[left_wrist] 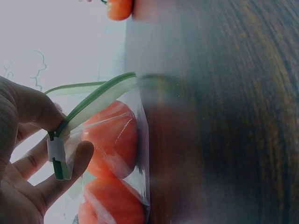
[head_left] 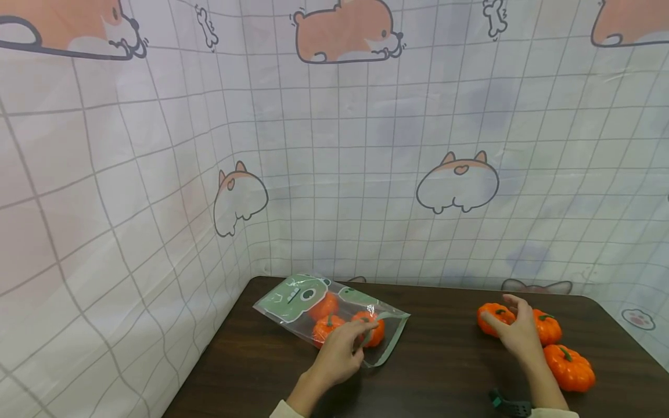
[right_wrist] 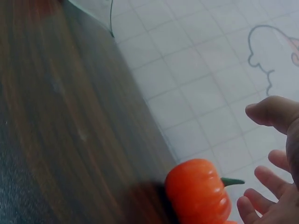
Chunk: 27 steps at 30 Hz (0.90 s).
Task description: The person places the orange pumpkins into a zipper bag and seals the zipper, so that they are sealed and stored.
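Left grip (head_left: pixel 342 349) pinches bag rim (head_left: pixel 395 342); right grip (head_left: pixel 519 334) spread, empty, just above pumpkin (right_wrist: pixel 198 191)

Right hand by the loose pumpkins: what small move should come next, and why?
Probably lower the right hand slightly and close it round the leftmost loose pumpkin: the right wrist view shows thumb and fingers spread near the stem, apparently not gripping. The left hand holds the bag by its gaping mouth, so another pumpkin could likely follow.
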Tool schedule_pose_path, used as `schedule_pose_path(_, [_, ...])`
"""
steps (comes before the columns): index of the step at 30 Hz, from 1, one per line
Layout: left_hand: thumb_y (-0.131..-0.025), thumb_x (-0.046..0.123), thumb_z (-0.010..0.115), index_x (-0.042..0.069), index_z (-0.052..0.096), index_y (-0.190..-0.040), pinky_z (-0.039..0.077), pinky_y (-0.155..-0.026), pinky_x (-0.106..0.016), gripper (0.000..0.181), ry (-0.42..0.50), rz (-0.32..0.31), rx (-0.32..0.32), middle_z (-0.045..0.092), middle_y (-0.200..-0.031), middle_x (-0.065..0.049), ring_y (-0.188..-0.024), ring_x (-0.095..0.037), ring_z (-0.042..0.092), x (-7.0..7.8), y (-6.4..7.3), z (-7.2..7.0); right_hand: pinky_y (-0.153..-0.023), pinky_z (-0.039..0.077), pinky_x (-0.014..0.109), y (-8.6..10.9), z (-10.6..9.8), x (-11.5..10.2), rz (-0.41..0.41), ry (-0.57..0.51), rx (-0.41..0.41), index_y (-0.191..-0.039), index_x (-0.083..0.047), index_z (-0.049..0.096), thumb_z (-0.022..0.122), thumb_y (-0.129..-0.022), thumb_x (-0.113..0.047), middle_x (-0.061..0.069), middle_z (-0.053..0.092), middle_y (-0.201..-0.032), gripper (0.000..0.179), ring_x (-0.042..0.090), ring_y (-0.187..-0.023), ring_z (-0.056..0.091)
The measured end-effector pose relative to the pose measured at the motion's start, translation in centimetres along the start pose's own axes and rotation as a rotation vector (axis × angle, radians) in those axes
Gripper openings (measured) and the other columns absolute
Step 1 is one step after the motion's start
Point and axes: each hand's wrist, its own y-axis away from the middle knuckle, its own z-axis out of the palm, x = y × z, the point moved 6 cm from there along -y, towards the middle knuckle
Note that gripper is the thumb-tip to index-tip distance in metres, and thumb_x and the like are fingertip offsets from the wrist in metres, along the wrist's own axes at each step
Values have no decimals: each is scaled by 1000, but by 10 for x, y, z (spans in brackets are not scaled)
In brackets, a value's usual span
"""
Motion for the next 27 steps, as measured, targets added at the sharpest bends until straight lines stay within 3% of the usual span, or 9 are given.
schedule_pose_path(7, [-74, -14, 66, 12, 66, -135, 40, -64, -16, 66, -3, 11, 3, 71, -115, 1, -76, -3, 48, 1, -1, -2, -112, 26, 72, -7, 2, 14, 19, 68, -40, -159, 6, 18, 70, -96, -35, 41, 17, -159, 91, 59, -143, 21])
schedule_pose_path(15, [-75, -15, 65, 11, 66, -135, 41, -66, -16, 65, 7, 13, 2, 71, -110, 0, -77, -6, 51, 2, -2, -2, -107, 24, 76, -11, 6, 27, 77, 201, -123, -159, 6, 16, 66, -95, -45, 42, 11, -159, 96, 67, -141, 8])
schedule_pose_path(19, [-76, -14, 65, 11, 66, -135, 42, -67, -17, 65, 7, 5, -3, 71, -111, 1, -78, -5, 51, 3, -2, -2, -107, 24, 73, -11, 6, 28, 67, 221, -120, -155, 9, 23, 62, -98, -45, 43, 12, -157, 88, 64, -140, 10])
schedule_pose_path(24, [-75, -14, 66, 11, 66, -136, 41, -68, -17, 66, 1, 4, -5, 72, -114, 0, -80, -6, 51, 3, -2, -1, -110, 14, 72, -10, 8, 26, 37, 227, -122, -147, 12, 35, 62, -98, -42, 43, 17, -153, 77, 63, -141, 10])
schedule_pose_path(27, [-75, -14, 67, 12, 66, -135, 42, -71, -18, 66, -5, 4, 0, 72, -119, 0, -83, -7, 52, 2, -1, 0, -108, 16, 74, -10, 11, 28, 55, 213, -157, -146, 9, 35, 64, -98, -42, 43, 15, -153, 76, 65, -138, 10])
